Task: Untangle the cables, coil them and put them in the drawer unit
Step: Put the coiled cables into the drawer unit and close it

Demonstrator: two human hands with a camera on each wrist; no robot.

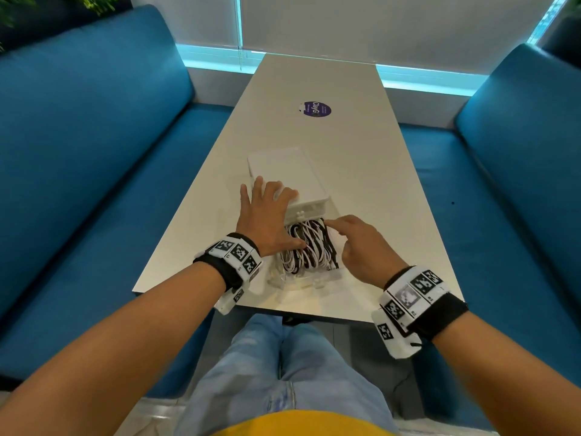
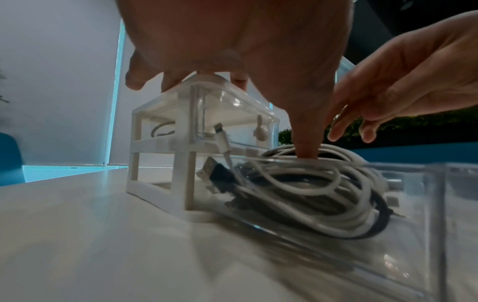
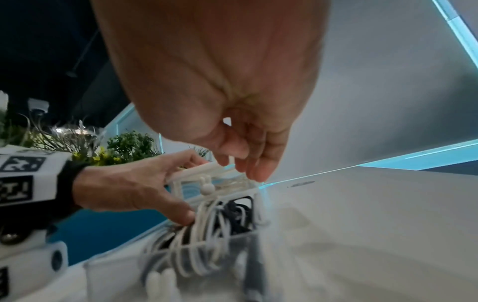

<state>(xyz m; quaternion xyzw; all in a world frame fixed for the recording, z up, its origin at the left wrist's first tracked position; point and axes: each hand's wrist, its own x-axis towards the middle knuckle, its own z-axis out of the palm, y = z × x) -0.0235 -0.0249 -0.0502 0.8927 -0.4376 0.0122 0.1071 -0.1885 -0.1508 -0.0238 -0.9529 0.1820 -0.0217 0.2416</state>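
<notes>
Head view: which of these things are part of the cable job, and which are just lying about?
In the job:
- cables, black and white, coiled
- clear pulled-out drawer holding them
- drawer unit
- left hand, right hand

Lying about:
- purple sticker on table
- blue benches

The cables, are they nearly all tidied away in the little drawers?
Nearly. The coiled cables already lie in the pulled-out bottom drawer. The left hand rests on the drawer unit, its thumb pressing the coils down; the right hand hovers beside them. Left: sliding that drawer shut.
</notes>
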